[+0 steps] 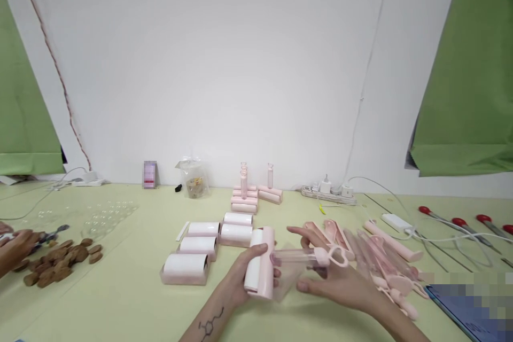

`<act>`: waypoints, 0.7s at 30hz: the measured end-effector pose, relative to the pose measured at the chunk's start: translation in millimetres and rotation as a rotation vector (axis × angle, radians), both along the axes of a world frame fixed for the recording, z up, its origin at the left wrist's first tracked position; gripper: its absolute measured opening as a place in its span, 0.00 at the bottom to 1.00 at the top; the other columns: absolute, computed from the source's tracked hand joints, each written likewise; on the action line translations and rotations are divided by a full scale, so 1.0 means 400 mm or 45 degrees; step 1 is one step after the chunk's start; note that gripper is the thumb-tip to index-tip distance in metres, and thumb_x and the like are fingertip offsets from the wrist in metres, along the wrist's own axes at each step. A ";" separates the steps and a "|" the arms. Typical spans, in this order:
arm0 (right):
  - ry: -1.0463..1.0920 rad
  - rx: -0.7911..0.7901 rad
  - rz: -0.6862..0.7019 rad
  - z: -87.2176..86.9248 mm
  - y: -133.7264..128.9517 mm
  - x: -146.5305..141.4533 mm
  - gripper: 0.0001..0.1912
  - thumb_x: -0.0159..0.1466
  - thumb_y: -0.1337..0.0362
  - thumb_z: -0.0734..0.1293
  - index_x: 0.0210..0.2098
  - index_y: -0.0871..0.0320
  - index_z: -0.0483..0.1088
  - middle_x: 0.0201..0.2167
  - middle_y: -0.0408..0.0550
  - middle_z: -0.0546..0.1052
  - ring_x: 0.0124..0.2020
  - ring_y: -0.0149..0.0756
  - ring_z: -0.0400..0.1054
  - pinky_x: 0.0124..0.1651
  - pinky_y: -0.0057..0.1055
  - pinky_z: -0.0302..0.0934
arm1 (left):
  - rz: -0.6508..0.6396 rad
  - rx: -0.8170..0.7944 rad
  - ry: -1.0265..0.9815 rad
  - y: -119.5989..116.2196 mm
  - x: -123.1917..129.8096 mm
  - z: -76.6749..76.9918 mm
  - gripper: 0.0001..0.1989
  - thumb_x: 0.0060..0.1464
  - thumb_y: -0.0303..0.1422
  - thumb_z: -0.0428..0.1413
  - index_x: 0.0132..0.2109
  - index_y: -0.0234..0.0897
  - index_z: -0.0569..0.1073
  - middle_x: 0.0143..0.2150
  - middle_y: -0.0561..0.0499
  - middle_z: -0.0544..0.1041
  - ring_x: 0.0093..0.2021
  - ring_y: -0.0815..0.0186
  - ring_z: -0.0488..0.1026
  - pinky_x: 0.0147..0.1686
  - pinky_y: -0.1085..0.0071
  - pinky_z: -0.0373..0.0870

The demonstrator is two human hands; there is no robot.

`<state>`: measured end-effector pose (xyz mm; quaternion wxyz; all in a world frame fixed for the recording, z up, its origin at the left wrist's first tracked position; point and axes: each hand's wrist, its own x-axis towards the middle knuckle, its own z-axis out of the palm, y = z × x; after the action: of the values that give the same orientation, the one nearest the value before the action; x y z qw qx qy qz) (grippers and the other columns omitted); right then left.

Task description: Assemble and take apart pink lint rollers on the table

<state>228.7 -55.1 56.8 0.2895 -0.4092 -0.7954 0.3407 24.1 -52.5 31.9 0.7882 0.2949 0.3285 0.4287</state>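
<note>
My left hand (240, 275) is wrapped round a pink lint roller (265, 263) with a white sheet roll, held upright over the table. From its side a clear handle (294, 256) with a pink heart-shaped loop (339, 256) reaches right. My right hand (334, 283) is beside that handle, thumb and forefinger spread apart; whether its other fingers touch the handle is hidden. Something thin and see-through hangs below the handle. To the left of my left hand lie several handleless pink roller heads (186, 267) with white rolls. Loose pink handles and parts (380, 251) are heaped right of my right hand.
Lint rollers with raised handles (244, 192) stand near the wall. A power strip (328, 195), a phone (460, 310), white cables and red-handled tools (460, 224) are on the right. At left, another person's hand (20, 246) is near brown discs (60, 262); a plastic bag (194, 179) stands behind.
</note>
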 end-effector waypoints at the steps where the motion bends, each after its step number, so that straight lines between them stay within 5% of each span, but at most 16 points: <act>1: 0.011 -0.018 -0.047 -0.011 0.005 0.011 0.27 0.55 0.52 0.62 0.53 0.49 0.54 0.33 0.45 0.68 0.33 0.37 0.65 0.35 0.32 0.60 | 0.109 -0.006 0.022 0.004 -0.006 -0.006 0.15 0.45 0.38 0.55 0.36 0.30 0.69 0.25 0.48 0.74 0.24 0.67 0.71 0.26 0.73 0.68; 3: 0.071 -0.046 -0.101 -0.027 0.016 0.031 0.16 0.61 0.53 0.53 0.45 0.51 0.59 0.25 0.41 0.65 0.27 0.34 0.62 0.33 0.31 0.59 | 0.274 0.016 0.046 0.013 -0.017 -0.013 0.13 0.46 0.38 0.55 0.34 0.30 0.69 0.26 0.46 0.74 0.27 0.65 0.73 0.30 0.71 0.70; 5: 0.135 -0.029 -0.135 -0.034 0.025 0.041 0.15 0.64 0.54 0.48 0.38 0.52 0.60 0.22 0.40 0.61 0.24 0.32 0.59 0.32 0.30 0.57 | 0.385 0.037 0.056 0.020 -0.023 -0.010 0.12 0.45 0.36 0.56 0.33 0.31 0.68 0.28 0.46 0.75 0.31 0.63 0.74 0.32 0.70 0.71; 9: 0.212 0.039 -0.221 -0.027 0.036 0.035 0.14 0.63 0.54 0.51 0.38 0.53 0.61 0.21 0.39 0.59 0.25 0.32 0.58 0.32 0.29 0.55 | 0.521 0.004 0.143 0.021 -0.024 0.005 0.12 0.44 0.34 0.58 0.35 0.33 0.68 0.28 0.48 0.75 0.29 0.63 0.74 0.30 0.68 0.72; 21: 0.408 -0.183 -0.431 0.000 0.025 0.016 0.13 0.57 0.55 0.58 0.29 0.57 0.68 0.18 0.39 0.60 0.21 0.30 0.55 0.25 0.27 0.51 | 0.498 -0.002 -0.072 0.028 -0.023 -0.008 0.10 0.46 0.30 0.55 0.37 0.29 0.71 0.25 0.47 0.73 0.24 0.67 0.72 0.26 0.73 0.71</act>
<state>235.0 -45.1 56.9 0.4351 -0.4969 -0.6330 0.4038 15.0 -41.4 28.7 0.6991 0.2125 0.3577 0.5815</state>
